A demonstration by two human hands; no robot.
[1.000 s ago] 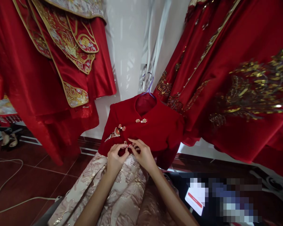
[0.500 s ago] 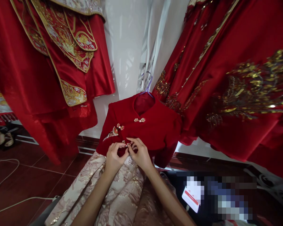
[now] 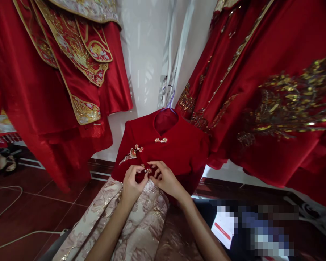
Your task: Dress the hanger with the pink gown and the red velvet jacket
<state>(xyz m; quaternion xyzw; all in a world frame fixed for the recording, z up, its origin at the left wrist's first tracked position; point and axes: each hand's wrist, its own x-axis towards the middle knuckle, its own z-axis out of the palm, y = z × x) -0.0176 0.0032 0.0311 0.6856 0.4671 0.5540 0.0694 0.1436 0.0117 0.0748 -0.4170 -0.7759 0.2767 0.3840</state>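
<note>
A red velvet jacket (image 3: 179,152) hangs on a hanger in front of me, over a pale pink and gold brocade skirt (image 3: 133,224). It has a pearl clasp (image 3: 161,140) at the collar and a gold tasselled brooch (image 3: 130,154) on the left chest. Both hands meet at a lower pearl clasp (image 3: 146,169) at the jacket's hem. My left hand (image 3: 132,185) pinches the clasp from the left. My right hand (image 3: 165,179) pinches it from the right, fingers curled.
Red embroidered gowns with gold trim hang at the left (image 3: 57,83) and right (image 3: 266,94), close on both sides. A white wall (image 3: 149,58) stands behind. A white cable (image 3: 5,214) lies on the dark red floor at left. A white card (image 3: 223,232) sits at lower right.
Both hands stay at the lower clasp with only small finger movements. The view has shifted slightly.
</note>
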